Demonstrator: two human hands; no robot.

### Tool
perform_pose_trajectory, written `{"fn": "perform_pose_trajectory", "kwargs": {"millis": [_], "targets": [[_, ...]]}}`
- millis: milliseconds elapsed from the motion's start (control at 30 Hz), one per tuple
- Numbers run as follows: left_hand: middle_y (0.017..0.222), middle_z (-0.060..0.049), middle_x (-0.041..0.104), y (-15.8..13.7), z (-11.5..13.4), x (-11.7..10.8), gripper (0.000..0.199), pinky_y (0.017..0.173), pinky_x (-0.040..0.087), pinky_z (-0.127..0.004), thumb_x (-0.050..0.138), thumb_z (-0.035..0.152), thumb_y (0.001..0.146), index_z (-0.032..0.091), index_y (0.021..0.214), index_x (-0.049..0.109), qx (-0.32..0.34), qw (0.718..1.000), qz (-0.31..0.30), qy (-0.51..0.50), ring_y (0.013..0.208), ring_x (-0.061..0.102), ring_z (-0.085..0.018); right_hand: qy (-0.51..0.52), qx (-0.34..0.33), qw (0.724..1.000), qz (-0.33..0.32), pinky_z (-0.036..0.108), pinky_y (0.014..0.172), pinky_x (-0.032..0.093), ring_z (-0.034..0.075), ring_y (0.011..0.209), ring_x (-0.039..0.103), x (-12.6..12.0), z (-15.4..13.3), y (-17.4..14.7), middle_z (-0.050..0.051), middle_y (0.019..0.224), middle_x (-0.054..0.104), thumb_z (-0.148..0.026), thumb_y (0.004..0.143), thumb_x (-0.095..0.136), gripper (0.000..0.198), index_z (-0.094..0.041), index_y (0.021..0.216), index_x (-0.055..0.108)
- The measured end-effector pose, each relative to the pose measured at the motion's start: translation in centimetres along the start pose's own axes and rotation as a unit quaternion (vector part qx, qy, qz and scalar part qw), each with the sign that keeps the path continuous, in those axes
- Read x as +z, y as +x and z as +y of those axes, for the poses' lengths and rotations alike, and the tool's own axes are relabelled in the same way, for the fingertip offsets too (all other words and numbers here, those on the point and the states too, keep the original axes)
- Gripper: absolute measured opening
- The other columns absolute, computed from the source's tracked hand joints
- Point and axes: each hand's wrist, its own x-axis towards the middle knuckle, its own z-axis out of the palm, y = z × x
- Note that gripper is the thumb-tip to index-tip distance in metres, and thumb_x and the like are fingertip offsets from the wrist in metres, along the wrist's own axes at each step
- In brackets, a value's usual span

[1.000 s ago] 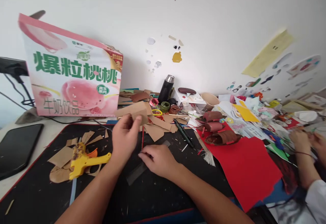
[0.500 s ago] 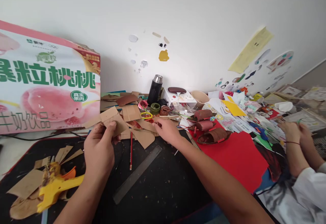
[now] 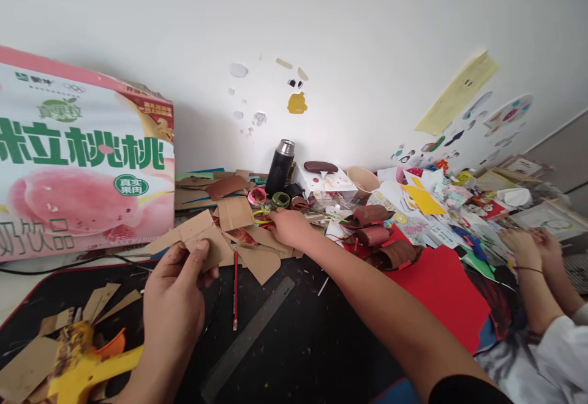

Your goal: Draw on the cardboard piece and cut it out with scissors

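Left hand (image 3: 174, 297) pinches a brown cardboard piece (image 3: 202, 240) above the black mat (image 3: 294, 343) — right hand (image 3: 287, 228) reaches far over the cardboard scraps (image 3: 257, 257), fingers on the yellow band (image 3: 261, 221) — grip unclear — beside the green tape roll (image 3: 280, 199).

right hand (image 3: 285, 228) left the ruler (image 3: 248, 338), reached to the tape rolls (image 3: 279, 199)

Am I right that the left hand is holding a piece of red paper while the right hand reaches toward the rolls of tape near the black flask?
Not quite: in the head view the left hand holds a piece of brown cardboard, not red paper. The right hand does reach toward the rolls of tape near the black flask.
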Motion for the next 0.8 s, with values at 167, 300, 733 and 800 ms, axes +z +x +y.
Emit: {"fn": "perform_pose_trajectory", "kwargs": {"millis": [167, 300, 733, 800], "targets": [[0.082, 0.002, 0.073, 0.1, -0.5, -0.1, 0.037, 0.049, 0.042, -0.025, 0.095, 0.043, 0.069, 0.021, 0.089, 0.073, -0.024, 1.000, -0.004, 0.013, 0.058, 0.055, -0.012, -0.035, -0.021, 0.999, -0.024, 0.040, 0.096, 0.059, 0.035, 0.120, 0.080, -0.2, 0.0, 1.0, 0.020, 0.128, 0.083, -0.034, 0.113, 0.059, 0.034, -0.015, 0.132, 0.079], [0.083, 0.002, 0.072, 0.4, -0.6, -0.3, 0.038, 0.048, 0.041, -0.024, 0.095, 0.045, 0.069, 0.021, 0.090, 0.074, -0.024, 0.999, -0.010, 0.020, 0.057, 0.053, -0.011, -0.057, -0.040, 0.997, -0.035, 0.040, 0.095, 0.060, 0.038, 0.119, 0.080, -0.8, 0.0, 1.1, 0.024, 0.124, 0.083, -0.034, 0.113, 0.057, 0.036, -0.010, 0.128, 0.080], [0.080, 0.002, 0.070, 0.7, -0.7, -0.4, 0.043, 0.048, 0.045, -0.021, 0.099, 0.049, 0.067, 0.021, 0.088, 0.074, -0.032, 0.999, -0.025, 0.023, 0.060, 0.056, -0.011, -0.103, -0.036, 0.993, -0.043, 0.037, 0.093, 0.060, 0.036, 0.111, 0.083, -2.0, 0.7, -0.4, 0.023, 0.116, 0.085, -0.033, 0.107, 0.063, 0.035, -0.012, 0.130, 0.079], [0.076, 0.003, 0.066, 0.9, -0.8, -0.5, 0.042, 0.047, 0.043, -0.021, 0.099, 0.050, 0.068, 0.021, 0.084, 0.073, -0.023, 0.999, -0.030, 0.027, 0.058, 0.054, -0.011, -0.108, -0.030, 0.993, -0.040, 0.037, 0.092, 0.060, 0.036, 0.112, 0.083, -2.3, 0.9, -0.8, 0.023, 0.117, 0.085, -0.033, 0.106, 0.064, 0.036, -0.011, 0.131, 0.078]]}}
